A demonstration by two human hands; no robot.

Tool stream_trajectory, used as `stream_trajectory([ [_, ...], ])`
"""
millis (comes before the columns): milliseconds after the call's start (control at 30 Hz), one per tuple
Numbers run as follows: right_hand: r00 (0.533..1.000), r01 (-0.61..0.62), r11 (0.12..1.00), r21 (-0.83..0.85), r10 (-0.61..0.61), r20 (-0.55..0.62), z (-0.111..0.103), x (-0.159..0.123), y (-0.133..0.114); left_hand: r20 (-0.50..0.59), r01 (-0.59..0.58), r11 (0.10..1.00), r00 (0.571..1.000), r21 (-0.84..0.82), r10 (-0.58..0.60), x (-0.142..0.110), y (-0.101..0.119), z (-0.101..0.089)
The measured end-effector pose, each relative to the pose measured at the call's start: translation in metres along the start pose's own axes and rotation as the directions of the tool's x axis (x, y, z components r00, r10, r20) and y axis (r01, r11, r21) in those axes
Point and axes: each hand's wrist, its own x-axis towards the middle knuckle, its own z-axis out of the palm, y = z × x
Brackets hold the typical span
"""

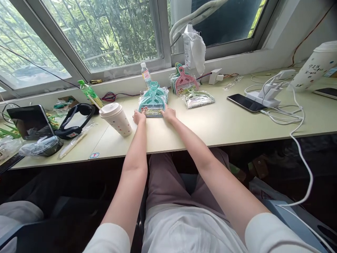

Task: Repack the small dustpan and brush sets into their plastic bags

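Observation:
A stack of teal mini dustpan-and-brush sets (152,102) in clear plastic wrap stands on the desk, handles pointing to the window. My left hand (139,116) grips its near left corner, and my right hand (168,114) grips the near right corner, fingers curled along the side. Right of the stack lies a pale green dustpan-and-brush set (199,99) in wrapping. Behind that one, pink and green dustpan-and-brush sets (185,80) lean near the windowsill. The undersides of my fingers are partly hidden.
A lidded paper cup (116,119) with a straw stands close to my left forearm. Bottles, headphones (76,121) and a tablet (30,121) are farther left. To the right are a phone (246,103), a power strip (263,97) with white cables, and a large cup (313,66).

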Motion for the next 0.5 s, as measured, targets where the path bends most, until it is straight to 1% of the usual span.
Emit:
stream_trajectory([
  [133, 0.995, -0.049, 0.998, 0.028, 0.051, -0.082, 0.001, 0.011, 0.003, 0.013, -0.089, 0.996, 0.996, 0.024, 0.089, 0.014, 0.0, 0.011],
  [200, 0.99, -0.048, 0.998, 0.046, 0.054, -0.131, -0.001, 0.016, 0.008, 0.008, -0.133, 0.991, 0.991, 0.024, 0.133, 0.021, 0.003, 0.019],
  [267, 0.987, -0.027, 0.998, 0.052, 0.035, -0.16, -0.004, 0.022, 0.013, 0.004, -0.174, 0.985, 0.985, -0.012, 0.174, 0.029, 0.006, 0.026],
  [400, 0.98, 0.039, 0.999, 0.036, -0.031, -0.195, -0.01, 0.036, 0.018, -0.03, -0.259, 0.955, 0.966, -0.145, 0.258, 0.043, 0.01, 0.036],
  [500, 0.976, 0.061, 0.997, 0.042, -0.051, -0.211, -0.01, 0.047, 0.014, -0.028, -0.242, 0.962, 0.97, -0.129, 0.24, 0.05, 0.011, 0.039],
])
